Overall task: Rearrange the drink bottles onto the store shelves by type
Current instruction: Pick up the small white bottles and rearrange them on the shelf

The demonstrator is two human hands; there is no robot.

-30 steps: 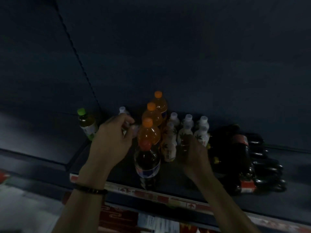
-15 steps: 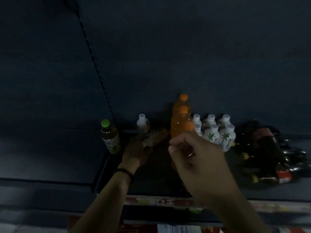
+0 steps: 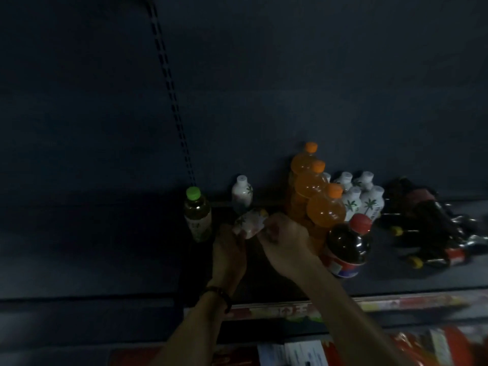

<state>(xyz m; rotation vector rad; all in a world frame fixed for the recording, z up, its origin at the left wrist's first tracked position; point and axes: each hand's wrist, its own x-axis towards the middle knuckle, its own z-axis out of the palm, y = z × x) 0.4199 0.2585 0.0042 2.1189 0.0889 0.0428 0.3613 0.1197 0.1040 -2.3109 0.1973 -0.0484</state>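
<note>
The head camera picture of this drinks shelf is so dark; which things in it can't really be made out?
- Dark bottles, head view: shadow merges them; no count.
- Small white bottle, head view: left hand and right hand cover its lower part; grip unclear.
- Cola bottle, head view: base hidden behind the right forearm.
- Shelf-edge strip, head view: print blurred.

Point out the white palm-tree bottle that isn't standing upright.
It is the white bottle tilted between the left hand and right hand. The lone one behind it and the cluster beside the orange bottles stand upright.
</note>
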